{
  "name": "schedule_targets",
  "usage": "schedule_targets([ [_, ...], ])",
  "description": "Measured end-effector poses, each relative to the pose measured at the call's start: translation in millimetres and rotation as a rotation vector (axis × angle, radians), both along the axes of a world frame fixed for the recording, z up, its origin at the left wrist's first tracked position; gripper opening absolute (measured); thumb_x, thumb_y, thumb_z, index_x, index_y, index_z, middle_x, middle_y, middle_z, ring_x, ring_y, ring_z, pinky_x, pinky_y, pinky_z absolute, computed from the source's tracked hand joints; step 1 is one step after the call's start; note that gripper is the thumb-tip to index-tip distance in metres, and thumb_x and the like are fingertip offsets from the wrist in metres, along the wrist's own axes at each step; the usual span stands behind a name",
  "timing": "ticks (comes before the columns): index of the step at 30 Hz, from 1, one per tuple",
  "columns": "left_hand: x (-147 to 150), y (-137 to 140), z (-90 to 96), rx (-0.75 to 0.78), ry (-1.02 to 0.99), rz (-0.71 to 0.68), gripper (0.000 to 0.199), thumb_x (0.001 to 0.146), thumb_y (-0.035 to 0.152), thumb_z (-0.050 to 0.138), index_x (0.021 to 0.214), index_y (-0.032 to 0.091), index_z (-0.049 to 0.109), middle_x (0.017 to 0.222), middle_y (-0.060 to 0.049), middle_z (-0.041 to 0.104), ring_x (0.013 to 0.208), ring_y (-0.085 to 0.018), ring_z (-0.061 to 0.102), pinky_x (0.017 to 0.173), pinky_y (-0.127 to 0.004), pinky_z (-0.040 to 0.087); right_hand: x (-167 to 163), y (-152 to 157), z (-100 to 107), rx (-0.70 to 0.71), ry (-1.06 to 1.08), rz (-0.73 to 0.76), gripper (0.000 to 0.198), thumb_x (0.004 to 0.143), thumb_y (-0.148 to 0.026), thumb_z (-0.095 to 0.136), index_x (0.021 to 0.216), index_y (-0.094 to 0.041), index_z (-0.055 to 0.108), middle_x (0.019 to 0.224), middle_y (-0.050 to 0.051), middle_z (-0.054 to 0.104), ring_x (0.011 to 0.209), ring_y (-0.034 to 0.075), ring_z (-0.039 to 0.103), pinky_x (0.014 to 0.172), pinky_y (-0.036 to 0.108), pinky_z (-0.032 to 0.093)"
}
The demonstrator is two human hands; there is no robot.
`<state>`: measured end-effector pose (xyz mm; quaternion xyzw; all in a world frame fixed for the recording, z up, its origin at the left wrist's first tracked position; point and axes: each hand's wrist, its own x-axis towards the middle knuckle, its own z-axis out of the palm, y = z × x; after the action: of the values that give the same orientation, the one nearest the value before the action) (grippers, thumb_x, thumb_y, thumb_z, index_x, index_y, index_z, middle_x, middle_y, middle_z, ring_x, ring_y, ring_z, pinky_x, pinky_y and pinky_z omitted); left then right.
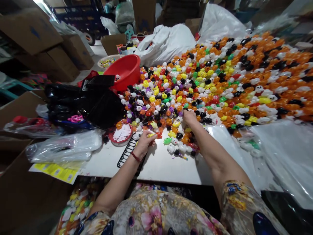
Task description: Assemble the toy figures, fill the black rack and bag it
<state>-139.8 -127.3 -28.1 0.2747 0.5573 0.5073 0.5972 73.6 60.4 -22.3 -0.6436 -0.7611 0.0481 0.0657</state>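
My left hand point(145, 141), with a dark red bead bracelet at the wrist, is closed in a pinch over the white table point(161, 166). A small yellow plastic piece point(151, 134) shows at its fingertips, and a red plastic figure point(159, 134) sits right by it. My right hand point(189, 117) reaches to the near edge of a large heap of small plastic figures point(168, 88) in orange, white, black, yellow, green and purple. Its fingers are bent together, and what they hold is hidden. Below that hand lies a small cluster of figures point(179, 143), one with a striped stick end.
Beside my left hand are a black slotted rack point(127, 151) and a red basket point(114, 141) with white paper slips. A red basin point(127, 70) stands behind. Black bags point(102, 104) and clear plastic bags point(66, 143) lie left; plastic sheeting point(288, 153) covers the right.
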Motion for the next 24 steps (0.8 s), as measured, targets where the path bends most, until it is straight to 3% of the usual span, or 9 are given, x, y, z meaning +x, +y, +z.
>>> schedule_targets([
  [2, 2, -7, 4.9, -0.009, -0.242, 0.014, 0.049, 0.061, 0.039, 0.084, 0.089, 0.019, 0.050, 0.064, 0.009, 0.052, 0.046, -0.005, 0.049, 0.045, -0.016, 0.039, 3, -9, 5, 0.010, 0.013, 0.003, 0.026, 0.084, -0.008, 0.051, 0.102, -0.012, 0.068, 0.091, 0.016, 0.069, 0.092, 0.027, 0.058, 0.083, 0.036, 0.042],
  [5, 7, -17, 11.1, -0.028, -0.411, 0.056, 0.044, 0.064, 0.041, 0.085, 0.086, 0.015, 0.058, 0.067, 0.005, 0.057, 0.050, -0.004, 0.053, 0.048, -0.015, 0.045, 5, -42, 15, 0.109, 0.128, 0.031, 0.028, 0.090, -0.013, 0.043, 0.107, -0.015, 0.065, 0.100, 0.014, 0.067, 0.093, 0.026, 0.057, 0.087, 0.038, 0.043],
  [8, 12, -26, 14.7, -0.050, -0.461, 0.089, 0.039, 0.069, 0.042, 0.083, 0.082, 0.013, 0.060, 0.068, 0.002, 0.061, 0.050, -0.005, 0.056, 0.048, -0.016, 0.048, 3, -99, 23, 0.193, 0.488, 0.181, 0.025, 0.094, -0.023, 0.044, 0.104, -0.017, 0.065, 0.100, 0.012, 0.066, 0.090, 0.024, 0.059, 0.082, 0.037, 0.047],
  [11, 19, -34, 17.1, -0.036, -0.434, 0.094, 0.042, 0.068, 0.047, 0.083, 0.079, 0.013, 0.060, 0.064, 0.002, 0.061, 0.047, -0.005, 0.055, 0.044, -0.014, 0.045, -2, -162, 25, 0.086, 0.765, 0.334, 0.020, 0.094, -0.031, 0.049, 0.097, -0.022, 0.067, 0.090, 0.006, 0.067, 0.083, 0.021, 0.061, 0.076, 0.034, 0.050],
  [14, 28, -41, 19.5, -0.032, -0.391, 0.097, 0.047, 0.064, 0.052, 0.083, 0.078, 0.014, 0.058, 0.061, 0.004, 0.060, 0.044, -0.004, 0.053, 0.040, -0.013, 0.041, -8, -205, 24, 0.037, 0.870, 0.396, 0.019, 0.095, -0.031, 0.050, 0.099, -0.023, 0.067, 0.091, 0.005, 0.068, 0.086, 0.020, 0.063, 0.077, 0.033, 0.051],
  [20, 39, -50, 20.6, -0.002, -0.354, 0.033, 0.061, 0.052, 0.063, 0.084, 0.075, 0.016, 0.054, 0.059, 0.006, 0.056, 0.041, -0.003, 0.049, 0.038, -0.013, 0.036, -5, -226, 22, 0.108, 0.883, 0.369, 0.016, 0.096, -0.028, 0.051, 0.099, -0.022, 0.066, 0.091, 0.006, 0.068, 0.086, 0.019, 0.064, 0.077, 0.033, 0.053],
  [24, 43, -55, 16.7, 0.014, -0.240, -0.033, 0.060, 0.061, 0.071, 0.074, 0.073, 0.017, 0.052, 0.055, 0.005, 0.054, 0.039, -0.004, 0.045, 0.037, -0.017, 0.033, -2, -229, 22, 0.089, 0.862, 0.394, 0.016, 0.095, -0.030, 0.053, 0.099, -0.022, 0.066, 0.088, 0.006, 0.069, 0.081, 0.019, 0.064, 0.071, 0.031, 0.053],
])
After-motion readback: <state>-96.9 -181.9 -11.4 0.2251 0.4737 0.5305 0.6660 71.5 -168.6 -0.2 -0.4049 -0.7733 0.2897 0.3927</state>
